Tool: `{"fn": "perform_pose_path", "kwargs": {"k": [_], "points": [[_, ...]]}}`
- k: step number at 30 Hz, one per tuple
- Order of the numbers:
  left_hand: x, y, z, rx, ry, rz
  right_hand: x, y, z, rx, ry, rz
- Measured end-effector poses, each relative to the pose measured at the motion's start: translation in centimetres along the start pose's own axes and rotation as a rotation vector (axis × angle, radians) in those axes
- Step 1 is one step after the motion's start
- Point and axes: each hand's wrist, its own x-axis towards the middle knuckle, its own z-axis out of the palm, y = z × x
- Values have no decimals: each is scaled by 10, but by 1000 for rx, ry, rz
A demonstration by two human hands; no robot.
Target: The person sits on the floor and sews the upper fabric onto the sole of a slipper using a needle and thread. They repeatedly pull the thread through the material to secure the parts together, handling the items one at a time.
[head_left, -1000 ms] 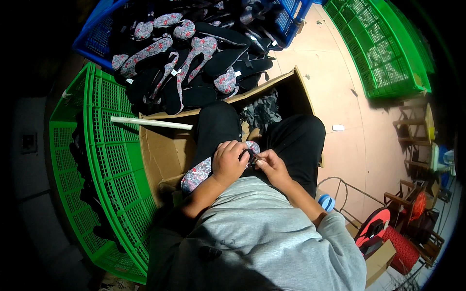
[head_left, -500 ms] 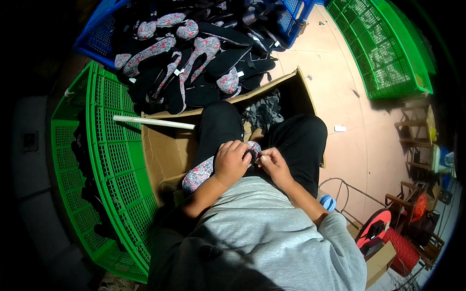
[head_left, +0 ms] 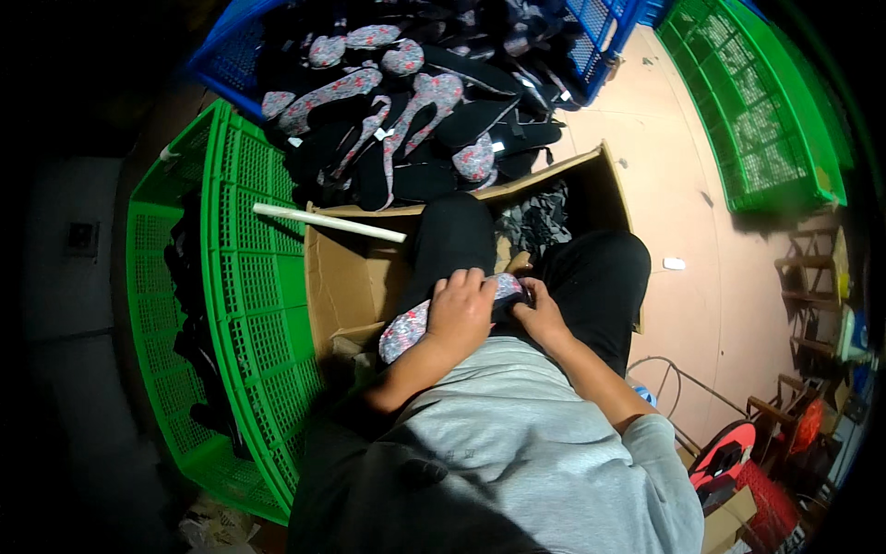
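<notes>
A cloth shoe point(head_left: 403, 334) with a grey and red floral pattern lies across my lap. My left hand point(head_left: 461, 311) is wrapped over its middle from above. At the other end, beside a black part of the shoe, my right hand point(head_left: 544, 312) grips its edge with bent fingers and thumb. The palms hide much of the shoe between them. Beyond my knees, a large heap of similar floral shoes point(head_left: 434, 97) with black soles spills out of a blue crate point(head_left: 604, 46); several carry small white tags.
An open cardboard box point(head_left: 346, 282) surrounds my legs, with dark scraps point(head_left: 535, 222) inside. A white stick point(head_left: 328, 222) rests across its left corner. Green crates point(head_left: 263, 314) stand close on the left, another green crate point(head_left: 738, 102) at far right. Wooden stools point(head_left: 812, 268) line the right.
The view has shifted, so everything sits further right in it. My right hand has gone from a fingertip pinch at the shoe's end to a fuller grip on its edge. The left hand stays on the shoe.
</notes>
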Motion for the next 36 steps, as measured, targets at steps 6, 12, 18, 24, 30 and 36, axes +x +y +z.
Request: {"fn": "perform_pose_path", "kwargs": {"k": [6, 12, 18, 24, 30, 36], "points": [[6, -4, -4, -151, -33, -75, 7, 16, 4, 97, 19, 41], [8, -11, -8, -262, -55, -15, 4, 14, 0, 150, -13, 6], [13, -17, -3, -297, -18, -27, 5, 22, 0, 82, 0, -27], [25, -20, -5, -445, -48, -184, -2, -11, -5, -235, 51, 32], [36, -13, -18, -231, -34, -87, 21, -16, -7, -227, 266, -212], [77, -2, -28, -86, 110, 12, 43, -63, -28, -196, 376, -431]]}}
